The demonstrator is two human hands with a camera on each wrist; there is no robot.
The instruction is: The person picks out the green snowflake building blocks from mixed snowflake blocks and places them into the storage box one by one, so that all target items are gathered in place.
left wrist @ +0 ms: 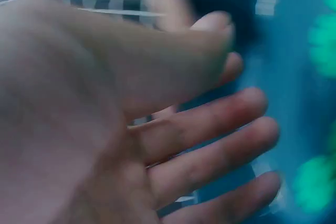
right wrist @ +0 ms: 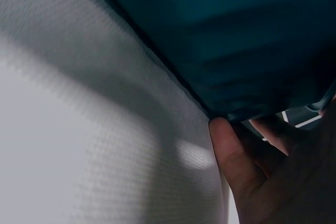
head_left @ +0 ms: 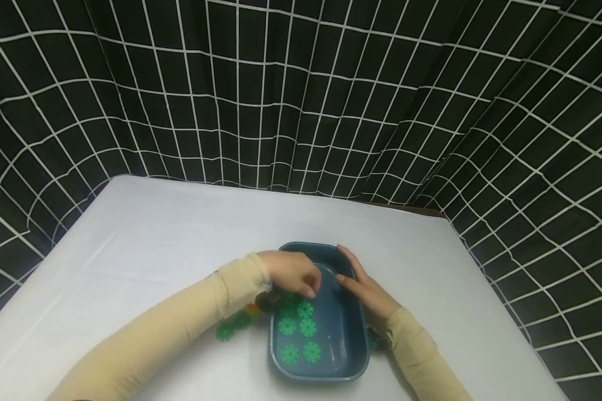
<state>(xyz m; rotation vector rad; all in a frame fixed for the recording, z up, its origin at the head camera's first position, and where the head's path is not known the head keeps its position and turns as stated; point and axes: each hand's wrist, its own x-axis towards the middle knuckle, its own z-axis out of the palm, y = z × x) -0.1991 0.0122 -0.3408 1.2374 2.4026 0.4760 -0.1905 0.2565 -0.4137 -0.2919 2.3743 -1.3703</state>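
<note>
A blue-grey plastic tub (head_left: 335, 328) sits on the white-covered table. In its left side lie several green notched discs (head_left: 307, 327), roughly in two columns. My left hand (head_left: 293, 273) hovers over the tub's far left part, fingers loosely bent. The left wrist view shows that hand (left wrist: 205, 145) spread and holding nothing, slightly blurred. My right hand (head_left: 373, 292) holds the tub's far right side, thumb over the rim and fingers along the outside. In the right wrist view, one fingertip (right wrist: 221, 129) touches the tub's lower outer wall (right wrist: 220, 40) near the tablecloth.
More green discs (head_left: 226, 331) lie on the table left of the tub, beside an orange piece (head_left: 252, 308) partly hidden by the left forearm. Something green (head_left: 373, 342) shows by the right wrist. A dark curtain with white grid lines (head_left: 301, 94) surrounds the table.
</note>
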